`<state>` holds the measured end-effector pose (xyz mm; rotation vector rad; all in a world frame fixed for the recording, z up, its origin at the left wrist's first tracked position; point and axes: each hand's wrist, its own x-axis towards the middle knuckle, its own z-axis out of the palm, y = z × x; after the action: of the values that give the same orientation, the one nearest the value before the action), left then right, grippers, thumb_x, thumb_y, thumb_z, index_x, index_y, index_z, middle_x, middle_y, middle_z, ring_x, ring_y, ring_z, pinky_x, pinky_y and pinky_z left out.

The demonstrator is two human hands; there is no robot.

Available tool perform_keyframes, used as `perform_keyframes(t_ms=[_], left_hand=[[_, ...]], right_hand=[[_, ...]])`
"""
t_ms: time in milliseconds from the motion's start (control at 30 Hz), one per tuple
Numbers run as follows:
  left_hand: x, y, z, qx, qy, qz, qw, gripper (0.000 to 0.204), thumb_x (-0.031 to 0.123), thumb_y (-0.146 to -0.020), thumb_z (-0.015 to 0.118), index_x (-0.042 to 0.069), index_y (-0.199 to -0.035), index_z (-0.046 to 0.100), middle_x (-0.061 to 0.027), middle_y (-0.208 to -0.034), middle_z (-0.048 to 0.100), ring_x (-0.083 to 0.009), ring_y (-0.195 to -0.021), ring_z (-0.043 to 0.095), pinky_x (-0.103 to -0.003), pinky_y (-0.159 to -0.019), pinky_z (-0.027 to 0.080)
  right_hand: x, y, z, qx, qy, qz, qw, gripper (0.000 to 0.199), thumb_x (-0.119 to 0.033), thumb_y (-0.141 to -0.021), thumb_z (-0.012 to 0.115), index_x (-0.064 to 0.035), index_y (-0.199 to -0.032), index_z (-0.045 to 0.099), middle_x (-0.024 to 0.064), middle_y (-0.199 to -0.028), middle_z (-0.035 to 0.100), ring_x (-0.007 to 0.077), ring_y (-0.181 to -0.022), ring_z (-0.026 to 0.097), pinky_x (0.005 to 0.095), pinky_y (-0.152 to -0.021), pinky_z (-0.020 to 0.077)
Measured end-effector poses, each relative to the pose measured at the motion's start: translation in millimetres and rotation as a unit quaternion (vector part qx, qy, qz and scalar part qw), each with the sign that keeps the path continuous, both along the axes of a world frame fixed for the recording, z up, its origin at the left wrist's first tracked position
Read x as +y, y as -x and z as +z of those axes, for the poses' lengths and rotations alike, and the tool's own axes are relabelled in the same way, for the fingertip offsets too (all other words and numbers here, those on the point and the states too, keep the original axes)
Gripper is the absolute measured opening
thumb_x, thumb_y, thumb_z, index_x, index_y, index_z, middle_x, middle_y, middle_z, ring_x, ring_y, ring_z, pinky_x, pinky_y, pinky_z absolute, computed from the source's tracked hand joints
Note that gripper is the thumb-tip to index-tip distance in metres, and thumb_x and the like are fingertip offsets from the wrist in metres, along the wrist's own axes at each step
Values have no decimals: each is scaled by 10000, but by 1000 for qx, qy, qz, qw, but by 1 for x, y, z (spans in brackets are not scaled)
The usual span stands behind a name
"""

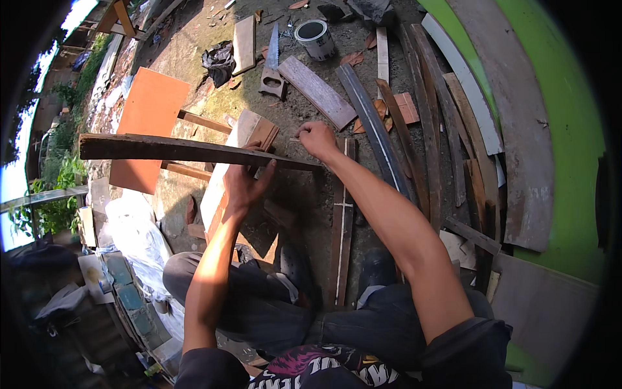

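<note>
A long dark wooden beam (162, 148) runs crosswise in front of me, over a pale wooden board (217, 185). My left hand (246, 185) is closed around the beam near its middle, with fingertips on the far side and the thumb on the near side. Just beyond the beam's right end, my right hand (316, 139) is closed in a pinch. A tiny pale tip shows at its fingers, too small to name. Under my right forearm, a dark wooden strip with a pale line (341, 240) lies on the ground between my feet.
Farther off lie a handsaw (273, 65), an open paint can (315, 40), a plank (317, 91) and a black plastic bag (219, 63). An orange panel (146, 107) on wooden legs stands left. Several long boards (427, 117) lean along the green wall (570, 129) at right.
</note>
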<state>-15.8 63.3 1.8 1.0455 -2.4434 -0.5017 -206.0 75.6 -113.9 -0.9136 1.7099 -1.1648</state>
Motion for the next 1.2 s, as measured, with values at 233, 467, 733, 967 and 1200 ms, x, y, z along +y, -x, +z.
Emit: perform_keyframes(t_ms=[233,467,733,967,1200], left_hand=[[-3,5,6,5,14,4,1000,316,165,-791,787,33,-1044,652,-145,-1167,660,-270,-993,676,-351,-805,548],[-1,7,2,21,4,11,1000,303,144,-800,783,17,-1040,647,-137,-1138,676,-226,-983,687,-338,-778,567],[-1,0,0,29,23,2,999,271,112,-822,767,9,-1041,646,-140,-1116,680,-209,-885,685,-313,-788,547],[1,12,0,23,-37,21,999,307,105,-854,751,-6,-1115,634,-121,-1111,668,-193,-958,652,-306,-797,539],[-1,3,-8,27,-71,42,996,288,108,-861,744,-13,-1101,641,-142,-1188,634,-217,-1040,629,-339,-868,520]], right_hand=[[60,-42,-53,160,-104,110,975,364,-82,-749,660,18,-1095,611,229,-1201,518,416,-1136,543,466,-946,484],[52,-64,-73,235,-96,83,964,269,-48,-813,644,12,-1076,633,183,-1190,530,362,-1167,528,467,-948,504],[40,-67,-89,244,-38,56,967,161,-7,-840,534,7,-977,618,199,-1087,553,388,-1086,553,486,-896,507],[39,-73,-98,223,-38,8,974,168,-11,-858,502,7,-986,611,198,-1081,552,397,-1085,548,503,-896,502],[36,-68,-93,207,-114,38,971,153,-17,-860,542,17,-974,638,187,-1104,564,366,-1085,577,455,-872,539]])
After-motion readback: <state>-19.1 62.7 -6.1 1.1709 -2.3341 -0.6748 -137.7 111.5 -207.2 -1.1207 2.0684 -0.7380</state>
